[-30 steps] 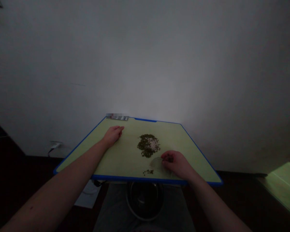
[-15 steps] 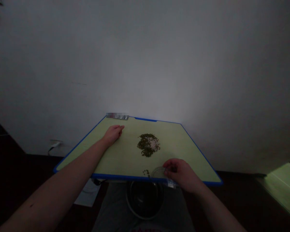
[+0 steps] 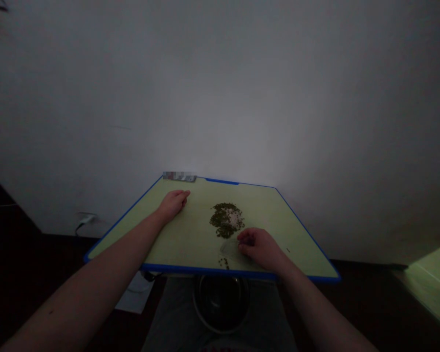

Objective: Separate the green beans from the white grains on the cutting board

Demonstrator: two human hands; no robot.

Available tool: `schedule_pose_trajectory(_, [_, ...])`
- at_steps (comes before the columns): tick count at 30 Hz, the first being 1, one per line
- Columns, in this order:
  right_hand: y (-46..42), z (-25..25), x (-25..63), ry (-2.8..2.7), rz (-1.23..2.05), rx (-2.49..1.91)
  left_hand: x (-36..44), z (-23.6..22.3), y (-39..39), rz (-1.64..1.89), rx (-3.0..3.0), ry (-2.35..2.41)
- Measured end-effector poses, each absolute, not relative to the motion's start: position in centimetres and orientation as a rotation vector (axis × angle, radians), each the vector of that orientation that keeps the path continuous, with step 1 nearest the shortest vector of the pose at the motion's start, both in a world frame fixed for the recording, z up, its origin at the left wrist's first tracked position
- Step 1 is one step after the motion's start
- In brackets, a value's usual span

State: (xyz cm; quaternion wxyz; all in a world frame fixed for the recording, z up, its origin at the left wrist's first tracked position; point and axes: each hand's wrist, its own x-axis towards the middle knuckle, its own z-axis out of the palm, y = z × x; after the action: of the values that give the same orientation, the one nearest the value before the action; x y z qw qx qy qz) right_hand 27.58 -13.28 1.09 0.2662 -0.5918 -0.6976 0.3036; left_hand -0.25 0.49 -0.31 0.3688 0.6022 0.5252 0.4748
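My right hand (image 3: 262, 248) pinches the edge of a clear round plastic container (image 3: 229, 248), faint against the table and partly hidden by my fingers. It is close to the table's front edge, just below a pile of small green grains (image 3: 222, 215). Pale grains (image 3: 235, 218) lie mixed into the pile's right side. A few loose green grains (image 3: 223, 263) are scattered by the front edge, beside the container. On the left of the folding table (image 3: 194, 244), my left hand (image 3: 173, 204) rests with its fingers curled in; nothing shows in them.
A dark round bowl (image 3: 220, 305) with a pale rim sits on my lap under the table's front edge. A phone-like flat object (image 3: 179, 177) lies at the back left corner. Behind stands a wall (image 3: 220, 98); a plug with a cable (image 3: 86, 220) is at left.
My right hand has moved left and away from me with the clear container, from the front edge toward the pile. My left hand stays where it was.
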Motion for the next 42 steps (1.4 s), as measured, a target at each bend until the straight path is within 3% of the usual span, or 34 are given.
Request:
schedule_pose_trajectory(16, [-16.6,1.4,29.3,-1.802,1.019,-1.56,-0.4,-0.9,1.1,1.214,1.523,1.348])
schedule_pose_trajectory(27, [-11.9,0.5,25.4,-1.941,0.883,-1.468,0.0,0.1,0.1,1.214,1.529,1.359])
schedule_pose_trajectory(42, [-14.1,0.8,27.2,-1.975,0.97,-1.483,-0.3,-0.6,0.8,1.247,1.536,1.339])
